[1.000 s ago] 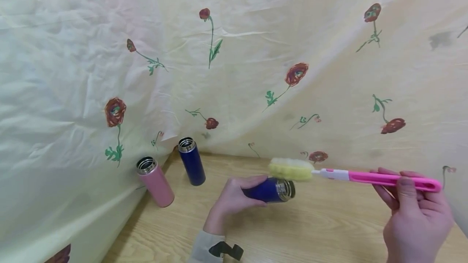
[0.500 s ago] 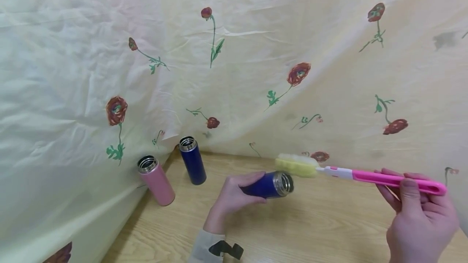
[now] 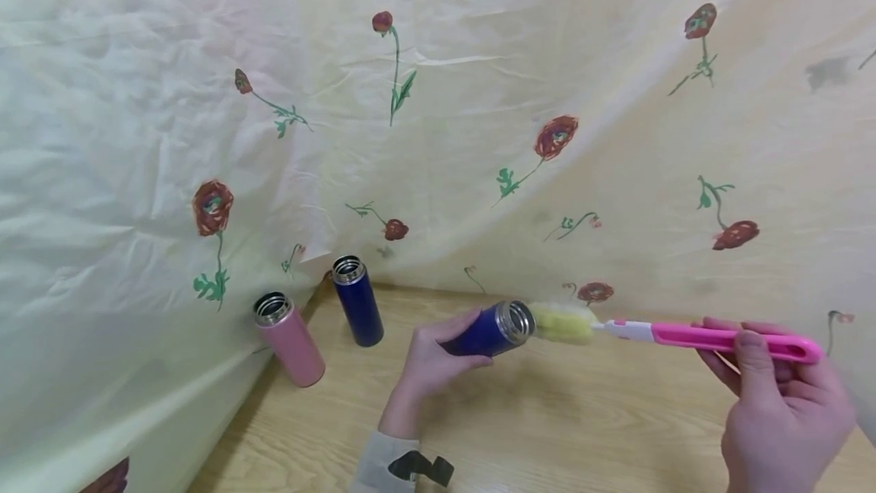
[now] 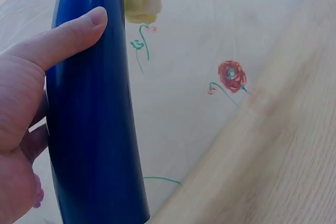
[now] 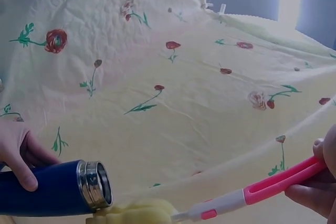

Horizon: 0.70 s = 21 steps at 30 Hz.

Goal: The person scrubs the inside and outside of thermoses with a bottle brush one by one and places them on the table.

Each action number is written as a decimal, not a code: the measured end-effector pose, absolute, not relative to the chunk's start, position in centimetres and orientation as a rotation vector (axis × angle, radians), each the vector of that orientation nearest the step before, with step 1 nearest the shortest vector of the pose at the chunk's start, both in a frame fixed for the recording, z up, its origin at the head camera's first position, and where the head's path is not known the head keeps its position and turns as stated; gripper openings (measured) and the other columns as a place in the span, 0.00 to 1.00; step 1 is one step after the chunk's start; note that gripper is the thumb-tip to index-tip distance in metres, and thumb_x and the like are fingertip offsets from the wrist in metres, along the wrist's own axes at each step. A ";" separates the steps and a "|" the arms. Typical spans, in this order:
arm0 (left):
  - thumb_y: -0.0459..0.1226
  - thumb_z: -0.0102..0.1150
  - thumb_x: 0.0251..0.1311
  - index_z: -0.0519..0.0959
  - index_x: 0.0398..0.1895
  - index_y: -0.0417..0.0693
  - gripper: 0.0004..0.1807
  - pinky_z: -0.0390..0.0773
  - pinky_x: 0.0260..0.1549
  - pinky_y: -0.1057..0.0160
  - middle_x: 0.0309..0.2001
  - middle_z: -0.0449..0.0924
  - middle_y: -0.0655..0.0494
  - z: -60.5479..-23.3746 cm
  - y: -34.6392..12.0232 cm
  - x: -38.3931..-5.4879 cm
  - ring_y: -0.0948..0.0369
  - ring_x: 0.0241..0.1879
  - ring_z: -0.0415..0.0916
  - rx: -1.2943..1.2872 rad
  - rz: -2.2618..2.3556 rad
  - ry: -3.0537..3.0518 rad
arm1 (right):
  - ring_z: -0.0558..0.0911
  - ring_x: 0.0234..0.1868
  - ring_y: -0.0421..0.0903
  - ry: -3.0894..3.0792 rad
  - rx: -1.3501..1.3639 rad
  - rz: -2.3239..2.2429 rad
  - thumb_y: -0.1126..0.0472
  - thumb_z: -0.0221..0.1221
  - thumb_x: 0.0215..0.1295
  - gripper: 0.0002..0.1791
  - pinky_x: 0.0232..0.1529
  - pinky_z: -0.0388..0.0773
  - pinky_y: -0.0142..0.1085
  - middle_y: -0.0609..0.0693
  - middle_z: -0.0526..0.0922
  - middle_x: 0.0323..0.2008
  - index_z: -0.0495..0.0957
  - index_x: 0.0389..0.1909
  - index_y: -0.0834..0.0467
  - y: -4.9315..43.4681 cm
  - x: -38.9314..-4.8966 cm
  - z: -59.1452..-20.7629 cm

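My left hand [image 3: 434, 360] grips a dark blue bottle [image 3: 482, 332], tilted with its open steel mouth [image 3: 515, 321] up and to the right. In the left wrist view the thumb lies along the side of the blue bottle [image 4: 94, 108]. My right hand [image 3: 780, 394] holds a bottle brush by its pink handle [image 3: 698, 337], pinched between thumb and fingers. The brush's pale yellow sponge head [image 3: 564, 323] points left, right beside the bottle's mouth. From the right wrist view, the sponge [image 5: 136, 213] sits just below and right of the bottle's rim.
Two more lidless bottles stand upright at the left, a pink one [image 3: 296, 348] and a dark blue one [image 3: 360, 310]. They are on the wooden table [image 3: 582, 432]. A flower-printed cloth [image 3: 445, 158] hangs behind and along the left side.
The held bottle has risen and shifted left, its mouth turning up from level. The brush went slightly right, then back left, and its sponge now lies beside the mouth rather than above it.
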<state>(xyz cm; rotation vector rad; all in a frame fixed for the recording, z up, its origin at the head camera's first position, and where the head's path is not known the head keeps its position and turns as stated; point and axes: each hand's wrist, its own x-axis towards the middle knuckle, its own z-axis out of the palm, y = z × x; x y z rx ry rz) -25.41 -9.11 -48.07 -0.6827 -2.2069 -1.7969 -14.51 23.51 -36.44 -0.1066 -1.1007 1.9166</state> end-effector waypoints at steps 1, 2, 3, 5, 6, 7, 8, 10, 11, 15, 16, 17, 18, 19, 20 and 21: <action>0.36 0.89 0.44 0.85 0.65 0.57 0.39 0.76 0.68 0.49 0.61 0.85 0.60 -48.1 -9.1 -25.4 0.55 0.64 0.81 -0.666 -1.794 -2.213 | 0.93 0.39 0.51 -1.105 -0.111 1.913 0.72 0.71 0.63 0.18 0.37 0.86 0.40 0.66 0.91 0.39 0.78 0.46 0.82 23.5 -14.5 -36.4; 0.36 0.89 0.45 0.85 0.65 0.58 0.39 0.75 0.68 0.49 0.62 0.85 0.59 -48.1 -9.2 -25.4 0.55 0.64 0.81 -0.652 -1.795 -2.217 | 0.93 0.39 0.51 -1.125 -0.122 1.899 0.72 0.71 0.63 0.18 0.37 0.86 0.40 0.65 0.91 0.39 0.79 0.46 0.82 23.4 -14.4 -36.4; 0.37 0.89 0.45 0.85 0.65 0.58 0.39 0.75 0.68 0.48 0.62 0.85 0.58 -48.1 -9.2 -25.4 0.55 0.64 0.81 -0.641 -1.790 -2.221 | 0.93 0.39 0.51 -1.141 -0.122 1.890 0.73 0.71 0.64 0.18 0.37 0.86 0.40 0.66 0.91 0.39 0.78 0.46 0.83 23.3 -14.3 -36.3; 0.37 0.89 0.45 0.85 0.66 0.58 0.39 0.75 0.68 0.48 0.62 0.84 0.56 -48.1 -9.3 -25.4 0.54 0.64 0.81 -0.626 -1.775 -2.227 | 0.93 0.39 0.51 -1.178 -0.123 1.872 0.72 0.70 0.64 0.19 0.37 0.87 0.40 0.65 0.91 0.39 0.78 0.46 0.84 23.2 -14.1 -36.3; 0.37 0.89 0.46 0.85 0.66 0.57 0.39 0.75 0.68 0.47 0.63 0.84 0.55 -48.2 -9.3 -25.4 0.54 0.64 0.81 -0.621 -1.763 -2.231 | 0.93 0.39 0.51 -1.191 -0.114 1.871 0.73 0.70 0.65 0.19 0.37 0.87 0.40 0.65 0.91 0.38 0.77 0.47 0.85 23.1 -14.0 -36.2; 0.37 0.89 0.46 0.85 0.66 0.56 0.39 0.76 0.68 0.47 0.63 0.84 0.54 -48.2 -9.3 -25.4 0.53 0.64 0.81 -0.620 -1.747 -2.236 | 0.93 0.38 0.51 -1.200 -0.105 1.872 0.74 0.70 0.65 0.19 0.37 0.87 0.40 0.66 0.91 0.38 0.77 0.47 0.85 23.0 -13.8 -36.2; 0.37 0.89 0.46 0.85 0.66 0.56 0.39 0.76 0.68 0.47 0.63 0.84 0.54 -48.3 -9.3 -25.4 0.53 0.64 0.81 -0.618 -1.735 -2.243 | 0.93 0.38 0.51 -1.216 -0.097 1.869 0.74 0.69 0.65 0.18 0.37 0.87 0.40 0.66 0.91 0.38 0.76 0.47 0.85 23.0 -13.7 -36.2; 0.38 0.89 0.46 0.84 0.66 0.55 0.39 0.76 0.68 0.47 0.63 0.84 0.54 -48.4 -9.3 -25.5 0.53 0.64 0.81 -0.615 -1.702 -2.262 | 0.93 0.38 0.51 -1.234 -0.077 1.869 0.74 0.68 0.66 0.18 0.37 0.87 0.40 0.66 0.91 0.38 0.76 0.47 0.86 23.0 -13.5 -36.1; 0.38 0.88 0.47 0.84 0.66 0.55 0.39 0.76 0.67 0.48 0.63 0.83 0.54 -48.5 -9.3 -25.6 0.54 0.64 0.81 -0.618 -1.682 -2.273 | 0.93 0.37 0.51 -1.240 -0.067 1.870 0.75 0.68 0.66 0.17 0.37 0.87 0.40 0.66 0.91 0.38 0.76 0.47 0.86 23.0 -13.4 -36.1; 0.39 0.88 0.47 0.84 0.66 0.53 0.39 0.77 0.67 0.49 0.63 0.84 0.56 -48.8 -9.1 -25.8 0.55 0.63 0.81 -0.648 -1.611 -2.291 | 0.93 0.37 0.49 -1.274 -0.069 1.872 0.74 0.67 0.67 0.15 0.36 0.87 0.39 0.65 0.91 0.37 0.77 0.46 0.85 23.0 -13.2 -35.9; 0.39 0.88 0.47 0.84 0.66 0.52 0.38 0.77 0.67 0.49 0.63 0.84 0.56 -48.9 -9.1 -25.8 0.55 0.63 0.81 -0.660 -1.597 -2.291 | 0.93 0.37 0.49 -1.275 -0.075 1.881 0.74 0.67 0.68 0.15 0.36 0.87 0.38 0.64 0.91 0.37 0.78 0.47 0.84 23.0 -13.1 -35.9; 0.39 0.88 0.47 0.84 0.66 0.51 0.38 0.77 0.67 0.49 0.62 0.84 0.56 -49.0 -9.0 -25.8 0.55 0.63 0.82 -0.671 -1.586 -2.289 | 0.93 0.37 0.49 -1.279 -0.091 1.887 0.74 0.67 0.68 0.14 0.36 0.87 0.38 0.63 0.91 0.37 0.78 0.47 0.83 23.1 -13.0 -35.9; 0.38 0.88 0.47 0.84 0.66 0.51 0.38 0.77 0.66 0.50 0.62 0.84 0.56 -49.0 -9.0 -25.9 0.55 0.63 0.82 -0.678 -1.579 -2.287 | 0.93 0.37 0.49 -1.277 -0.097 1.899 0.74 0.67 0.68 0.14 0.36 0.87 0.38 0.63 0.91 0.37 0.79 0.47 0.82 23.1 -12.9 -35.8; 0.38 0.88 0.46 0.85 0.66 0.51 0.39 0.77 0.66 0.50 0.62 0.84 0.57 -49.0 -9.0 -25.9 0.56 0.63 0.82 -0.686 -1.573 -2.288 | 0.93 0.37 0.49 -1.269 -0.100 1.914 0.74 0.67 0.68 0.14 0.36 0.87 0.38 0.63 0.92 0.37 0.79 0.48 0.81 23.1 -12.8 -35.8; 0.37 0.89 0.46 0.85 0.66 0.51 0.39 0.78 0.66 0.50 0.62 0.84 0.57 -49.0 -9.0 -25.9 0.56 0.62 0.82 -0.691 -1.571 -2.286 | 0.93 0.36 0.49 -1.263 -0.104 1.926 0.74 0.67 0.69 0.14 0.35 0.87 0.38 0.63 0.92 0.37 0.79 0.48 0.81 23.1 -12.7 -35.7; 0.37 0.89 0.45 0.85 0.66 0.52 0.39 0.78 0.66 0.51 0.62 0.84 0.58 -49.0 -8.9 -25.9 0.57 0.63 0.82 -0.692 -1.571 -2.289 | 0.93 0.36 0.50 -1.253 -0.099 1.940 0.74 0.66 0.69 0.14 0.35 0.87 0.38 0.63 0.91 0.37 0.79 0.48 0.81 23.2 -12.6 -35.7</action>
